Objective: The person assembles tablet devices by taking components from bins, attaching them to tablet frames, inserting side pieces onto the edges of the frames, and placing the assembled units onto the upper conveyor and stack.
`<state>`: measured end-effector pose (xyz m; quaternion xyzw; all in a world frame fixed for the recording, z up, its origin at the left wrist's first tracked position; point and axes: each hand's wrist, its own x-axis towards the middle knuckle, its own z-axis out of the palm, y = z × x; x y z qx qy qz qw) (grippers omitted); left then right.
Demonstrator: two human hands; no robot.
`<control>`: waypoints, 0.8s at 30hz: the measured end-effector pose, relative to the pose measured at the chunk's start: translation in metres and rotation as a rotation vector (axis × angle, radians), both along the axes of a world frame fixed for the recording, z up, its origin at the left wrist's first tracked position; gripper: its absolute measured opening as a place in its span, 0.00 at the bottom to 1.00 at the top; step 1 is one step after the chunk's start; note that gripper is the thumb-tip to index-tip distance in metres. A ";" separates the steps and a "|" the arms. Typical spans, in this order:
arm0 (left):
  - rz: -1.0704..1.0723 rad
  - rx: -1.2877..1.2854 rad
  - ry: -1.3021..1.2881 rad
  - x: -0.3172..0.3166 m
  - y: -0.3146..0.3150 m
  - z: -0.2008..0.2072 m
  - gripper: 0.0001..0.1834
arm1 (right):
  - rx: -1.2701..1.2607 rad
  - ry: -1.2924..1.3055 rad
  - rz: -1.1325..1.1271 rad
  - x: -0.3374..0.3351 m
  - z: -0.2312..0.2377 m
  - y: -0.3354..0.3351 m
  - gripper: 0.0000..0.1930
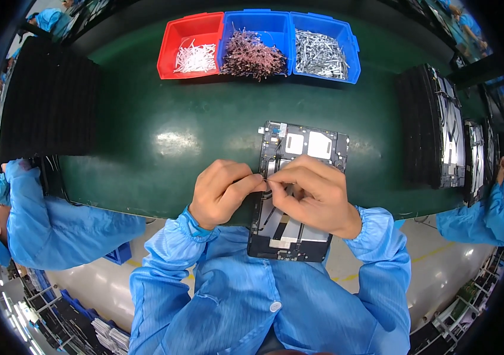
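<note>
An opened tablet-like device [275,213], with dark edges, silver areas and exposed black strips, lies at a slight tilt on the green bench, its near end over the front edge. My left hand [219,192] is closed in a pinch at its left edge. From the other side, my right hand [314,192] pinches above the middle of the device, covering part of it. The fingertips of both hands nearly meet, and a thin wire-like strand [267,180] shows between them. Its ends are hidden by my fingers.
Across the green bench [127,118] stand a red bin [169,53] of white strips, a blue bin [258,21] of pinkish-brown wires and another blue bin [352,59] of silvery strips. Black stacks [50,100] rise at left; stacked devices [450,130] stand at right. Co-workers sit both sides.
</note>
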<state>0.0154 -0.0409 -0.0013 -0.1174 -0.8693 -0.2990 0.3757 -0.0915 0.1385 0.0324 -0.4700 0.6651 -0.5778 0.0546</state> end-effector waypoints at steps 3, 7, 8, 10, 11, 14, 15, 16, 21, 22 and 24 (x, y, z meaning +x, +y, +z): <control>-0.007 -0.063 -0.081 -0.001 -0.002 0.005 0.24 | 0.088 -0.089 -0.019 -0.001 0.002 0.001 0.08; 0.123 0.401 -0.535 -0.005 0.001 0.014 0.24 | 0.230 -0.063 -0.118 -0.010 -0.007 -0.004 0.05; 0.096 0.679 -0.722 -0.005 -0.002 0.012 0.24 | 0.256 -0.061 -0.127 -0.010 -0.010 -0.005 0.04; 0.065 0.787 -0.808 -0.007 -0.009 0.011 0.22 | 0.269 -0.036 -0.134 -0.009 -0.017 -0.007 0.04; 0.038 0.893 -0.889 -0.009 -0.013 0.010 0.19 | 0.263 -0.018 -0.135 -0.008 -0.020 -0.008 0.04; 0.001 1.036 -0.978 -0.016 -0.017 0.012 0.14 | 0.273 0.032 -0.132 -0.009 -0.023 -0.010 0.04; -0.022 1.045 -1.004 -0.017 -0.019 0.011 0.13 | 0.287 0.070 -0.128 -0.008 -0.024 -0.010 0.04; -0.046 1.054 -1.029 -0.018 -0.021 0.010 0.13 | 0.290 0.066 -0.130 -0.008 -0.025 -0.010 0.04; -0.057 1.025 -1.074 -0.023 -0.024 0.011 0.10 | 0.329 0.250 -0.127 -0.010 -0.025 -0.010 0.05; -0.060 1.016 -1.083 -0.023 -0.024 0.011 0.09 | 0.330 0.248 -0.127 -0.010 -0.024 -0.009 0.05; -0.057 1.017 -1.090 -0.024 -0.024 0.013 0.09 | 0.367 0.217 -0.087 -0.012 -0.021 -0.008 0.07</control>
